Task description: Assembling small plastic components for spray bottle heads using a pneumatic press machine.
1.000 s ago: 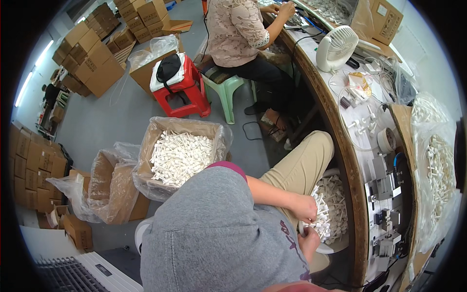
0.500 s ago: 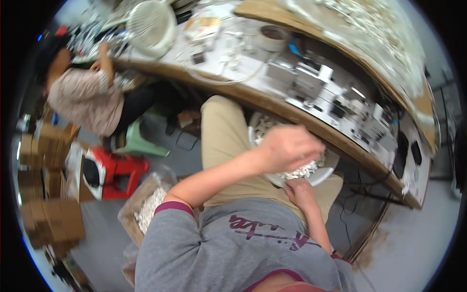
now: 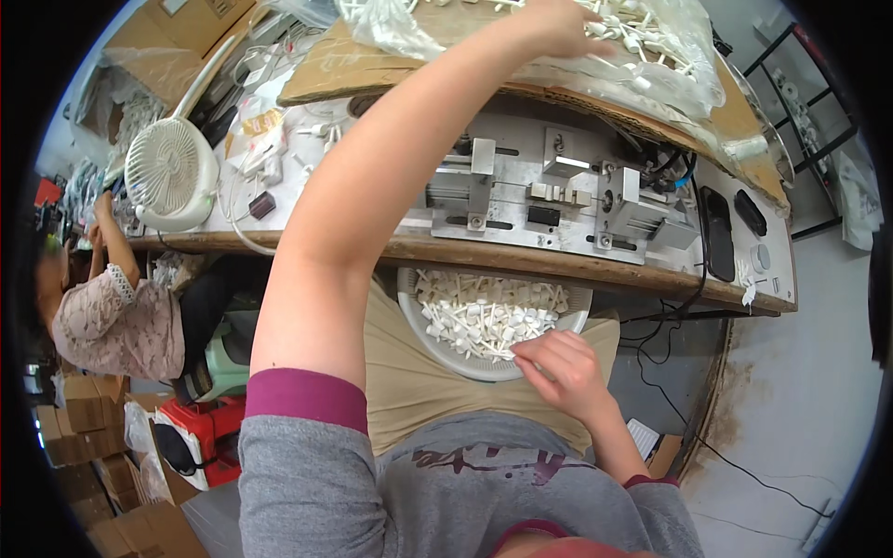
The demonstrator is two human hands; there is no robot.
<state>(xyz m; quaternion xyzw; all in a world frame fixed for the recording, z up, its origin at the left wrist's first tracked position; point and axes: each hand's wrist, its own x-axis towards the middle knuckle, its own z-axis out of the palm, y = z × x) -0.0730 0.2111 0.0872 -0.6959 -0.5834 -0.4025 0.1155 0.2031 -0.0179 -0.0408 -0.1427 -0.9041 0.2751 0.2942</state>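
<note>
Since half a second ago the left arm has been swung up from the lap and stretched right across the bench [image 3: 279,244], so the left hand [image 3: 549,20] is now seen at the top edge, laid on a clear plastic bag of small white parts [image 3: 642,42] on the cardboard sheet [image 3: 372,65] at the back. How far that hand is closed can't really be told, since the fingers are mostly cut off by the rim; nothing is clearly seen held in it.

Down in the lap, a round grey bowl [image 3: 437,344] full of little white plastic pieces [image 3: 484,316] is kept, tucked partly under the bench's wooden front edge. The right hand [image 3: 558,367] is rested on the bowl's near right rim, fingers curled loosely with the tips pinched at one or two of the white pieces.

On the bench just above the bowl, a metal fixture [image 3: 549,200] with blocks and rails is mounted. Off to the left, a small white fan [image 3: 167,172] is stood, with loose cables and bits scattered next to it. Further left, another person's patterned sleeve [image 3: 112,325] is seen at the same bench, with a red stool [image 3: 209,437] and cardboard boxes [image 3: 79,428] on the floor behind.
</note>
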